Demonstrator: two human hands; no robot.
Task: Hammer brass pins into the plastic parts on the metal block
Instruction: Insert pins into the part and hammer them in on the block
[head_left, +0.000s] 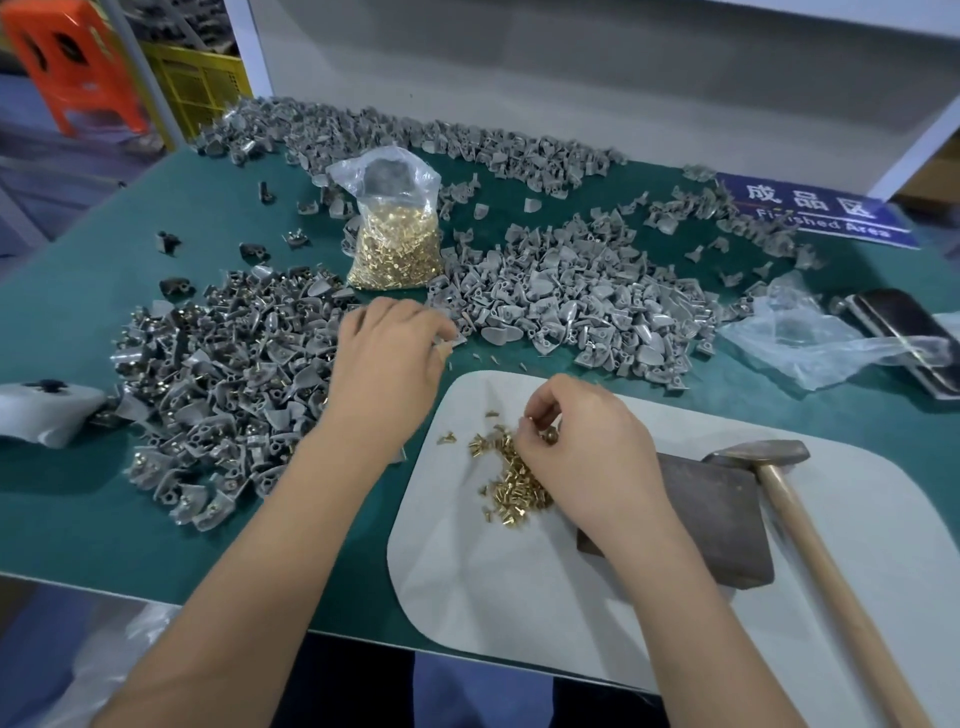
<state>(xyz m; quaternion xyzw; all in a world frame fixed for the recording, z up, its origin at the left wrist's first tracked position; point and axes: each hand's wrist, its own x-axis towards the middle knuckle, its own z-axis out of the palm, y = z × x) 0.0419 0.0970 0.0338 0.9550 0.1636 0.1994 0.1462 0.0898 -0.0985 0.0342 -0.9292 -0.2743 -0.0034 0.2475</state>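
Nearest the camera, two bare forearms reach out over a white rounded mat (519, 587) on the green table; take that mat as the landmark. On its middle lies a loose scatter of small brass pins (511, 475), and the right hand (587, 457) sits over their far edge, fingertips curled together as if pinching one pin, though the pin itself is too small to make out. Right of the pins on the mat stands a dark rectangular metal block (722, 519), with a wooden-handled hammer (810, 540) leaning across its right side, untouched.

Just beyond the mat's far-left corner, the left hand (389, 353) has its fingers curled on a grey plastic part (451, 340) at the edge of the heap of grey plastic parts (587, 306). Beyond that stands a clear bag of brass pins (395, 239).

I judge the pins light, hard and slippery, best nipped by the shank between fingertips. The plastic parts look light and stiff, easy to hold by the broad curved shell.
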